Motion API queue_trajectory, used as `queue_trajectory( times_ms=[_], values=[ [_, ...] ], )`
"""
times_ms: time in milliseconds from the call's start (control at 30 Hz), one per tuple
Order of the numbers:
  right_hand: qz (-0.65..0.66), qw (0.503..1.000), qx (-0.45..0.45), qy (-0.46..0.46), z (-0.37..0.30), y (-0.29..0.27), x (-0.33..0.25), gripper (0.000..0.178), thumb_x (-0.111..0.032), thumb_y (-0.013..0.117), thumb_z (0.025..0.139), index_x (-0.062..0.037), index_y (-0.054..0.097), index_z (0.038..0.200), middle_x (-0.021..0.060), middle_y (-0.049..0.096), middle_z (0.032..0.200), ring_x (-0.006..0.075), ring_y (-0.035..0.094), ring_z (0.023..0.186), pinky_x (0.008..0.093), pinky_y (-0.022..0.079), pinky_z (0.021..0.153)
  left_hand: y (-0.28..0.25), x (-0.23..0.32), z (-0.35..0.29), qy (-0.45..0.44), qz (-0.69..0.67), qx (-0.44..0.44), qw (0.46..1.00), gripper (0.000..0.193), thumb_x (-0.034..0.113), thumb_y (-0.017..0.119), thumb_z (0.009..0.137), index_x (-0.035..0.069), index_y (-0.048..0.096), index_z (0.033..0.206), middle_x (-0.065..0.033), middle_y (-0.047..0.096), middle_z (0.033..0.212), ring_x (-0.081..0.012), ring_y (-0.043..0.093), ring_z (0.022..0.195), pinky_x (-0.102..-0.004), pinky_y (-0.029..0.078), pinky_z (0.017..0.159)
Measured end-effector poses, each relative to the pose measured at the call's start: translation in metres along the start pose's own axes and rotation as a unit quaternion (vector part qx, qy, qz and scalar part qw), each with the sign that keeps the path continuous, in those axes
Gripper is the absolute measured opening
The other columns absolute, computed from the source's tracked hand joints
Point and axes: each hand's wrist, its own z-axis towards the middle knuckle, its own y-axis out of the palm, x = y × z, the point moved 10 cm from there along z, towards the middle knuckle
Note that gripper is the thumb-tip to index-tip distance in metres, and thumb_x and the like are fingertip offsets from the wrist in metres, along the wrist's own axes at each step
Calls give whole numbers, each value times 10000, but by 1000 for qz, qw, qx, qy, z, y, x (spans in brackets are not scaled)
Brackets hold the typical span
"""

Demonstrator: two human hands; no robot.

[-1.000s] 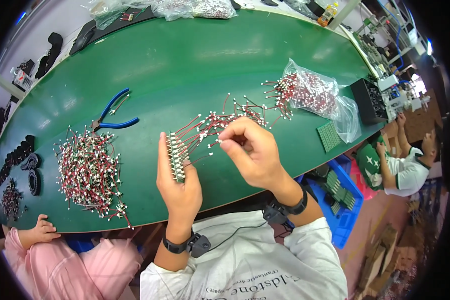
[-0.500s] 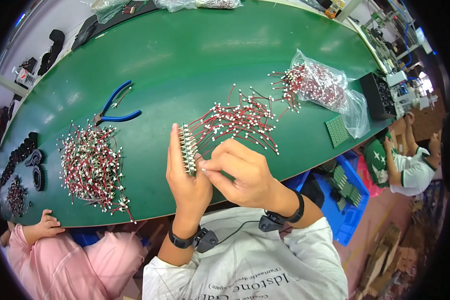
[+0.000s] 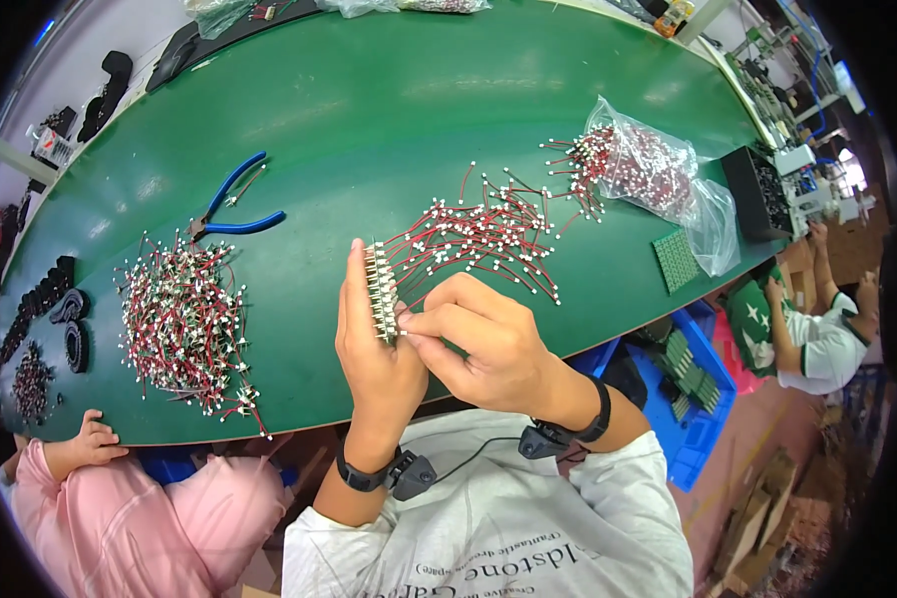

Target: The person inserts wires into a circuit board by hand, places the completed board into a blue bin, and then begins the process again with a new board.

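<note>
My left hand grips a narrow green circuit board lined with small white connectors, held on edge above the table. Red wire leads with white plugs fan out from the board's right side and lie across the tabletop. Thumb and forefinger of my right hand are closed in a pinch at the board's near end. A small white tip shows at those fingers, seemingly the end of a wire lead; the fingers hide most of it.
Left of my hands lies a heap of wired parts, with blue-handled cutters beyond it. A clear bag of leads, a green board panel and a black box stand right. A co-worker's hand rests at the left table edge.
The board and my left hand have shifted slightly right. My right fingertips have moved a little up, closer against the board's near end.
</note>
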Motion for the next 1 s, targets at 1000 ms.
queue_trajectory(
  times_ms=[1000],
  values=[
    [-31, 999, -7, -7, -7, 3, -1, 170, 37, 750, 732, -9, 679, 879, 99, 620, 804, 227, 622, 671, 312, 504, 571, 4, 13, -6, 60, 44, -54, 996, 693, -36, 590, 815, -63, 353, 1466, -262, 569, 1233, -403, 589, 1090, -431, 479, 923]
  ],
)
